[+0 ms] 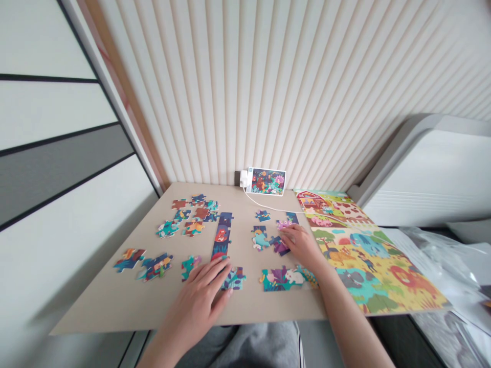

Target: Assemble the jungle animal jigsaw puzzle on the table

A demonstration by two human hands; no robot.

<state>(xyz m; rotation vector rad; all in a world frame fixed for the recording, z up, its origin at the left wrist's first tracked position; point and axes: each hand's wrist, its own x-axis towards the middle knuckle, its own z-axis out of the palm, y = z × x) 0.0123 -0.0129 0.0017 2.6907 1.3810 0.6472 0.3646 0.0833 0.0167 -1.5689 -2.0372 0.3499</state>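
Observation:
My left hand (205, 289) lies flat with its fingers stretched out. Its fingertips touch the lower end of a tall joined strip (222, 235) of dark blue puzzle pieces with a red animal. Just right of its thumb is a blue-purple puzzle piece (236, 279), partly covered. On the right, the curled fingers of my right hand (301, 244) press together on a pink and purple puzzle piece (284, 224). Beneath them lies a dark purple puzzle piece (279, 244). Beside these are a teal pair of pieces (260, 238) and a small blue piece (263, 215).
Loose pieces (194, 228) lie at left, with more clusters (155, 267) nearer me. A joined rabbit strip (287, 279) is near the front. Two finished animal puzzles (368, 266) cover the right side. A picture card (267, 182) leans by a charger (244, 178) whose white cable crosses the table.

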